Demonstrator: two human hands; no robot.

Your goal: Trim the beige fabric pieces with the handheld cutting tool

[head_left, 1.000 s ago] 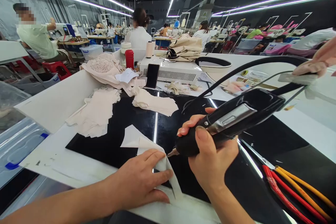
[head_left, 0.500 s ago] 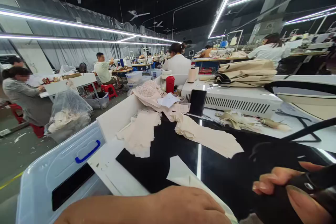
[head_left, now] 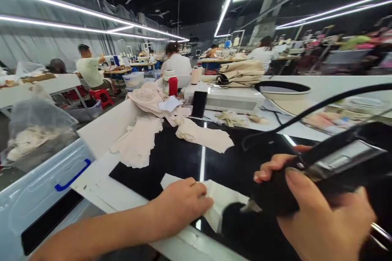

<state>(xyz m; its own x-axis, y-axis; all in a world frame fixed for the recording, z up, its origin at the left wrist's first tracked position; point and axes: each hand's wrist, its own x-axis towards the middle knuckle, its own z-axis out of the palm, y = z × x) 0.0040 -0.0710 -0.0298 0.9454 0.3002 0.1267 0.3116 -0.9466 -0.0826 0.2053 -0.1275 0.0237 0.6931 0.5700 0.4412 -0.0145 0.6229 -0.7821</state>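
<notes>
A cream fabric piece [head_left: 225, 200] lies on the glossy black board [head_left: 171, 142] at the front of the worktable. My left hand [head_left: 188, 200] is on the left part of this piece, fingers curled and close together against the cloth. To the right, my right hand [head_left: 321, 212] is wrapped around a bulky black corded hand tool [head_left: 272, 189] with a silvery panel on its side. The tool's exact kind cannot be made out. Its front end is above the fabric's right end, where a small greyish part shows. Two stacks of cut cream pieces, a left stack [head_left: 137, 142] and a right stack [head_left: 203, 134], lie farther back.
A black cord [head_left: 306, 124] arches from the tool area to the right. Behind the board are a phone [head_left: 199, 105], a red bottle [head_left: 173, 86], a white vented machine [head_left: 226, 100] and folded beige cloth [head_left: 241, 72]. A lidded plastic bin [head_left: 39, 183] stands at left; co-workers sit beyond.
The view has turned right, so the scene shifts left. More of both hands and the tool shows. The left hand now appears higher, over the fabric piece, and the tool's silvery panel is visible.
</notes>
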